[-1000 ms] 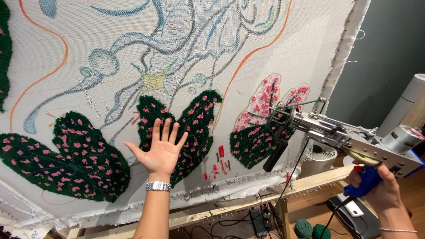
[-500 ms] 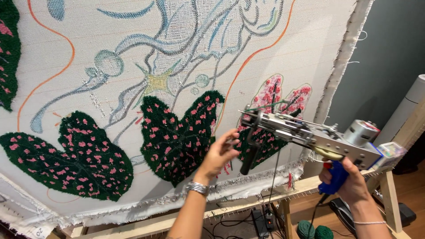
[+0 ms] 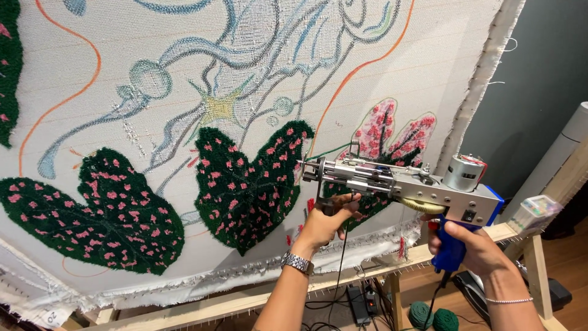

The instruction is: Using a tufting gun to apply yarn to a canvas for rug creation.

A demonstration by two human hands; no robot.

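A silver tufting gun (image 3: 398, 184) with a blue grip points left at a stretched white cloth (image 3: 184, 73). My right hand (image 3: 474, 248) is wrapped around the blue grip. My left hand (image 3: 327, 222) is closed on the black front handle under the gun's barrel. The gun's needle end sits just in front of a tufted dark green leaf with pink spots (image 3: 251, 184). A green yarn strand runs from the cloth to the gun's nose. A part-tufted pink and green leaf (image 3: 392, 132) lies behind the gun.
Another dark green spotted leaf (image 3: 98, 211) is tufted at lower left. The cloth is pinned on a wooden frame (image 3: 367, 273). Below are two green yarn balls (image 3: 432, 317), a power strip (image 3: 361, 303) and cables. A dark wall (image 3: 539, 79) stands to the right.
My left hand left the cloth, where it lay flat on the green leaf, and took hold of the gun's front handle. The gun moved left toward the leaf.
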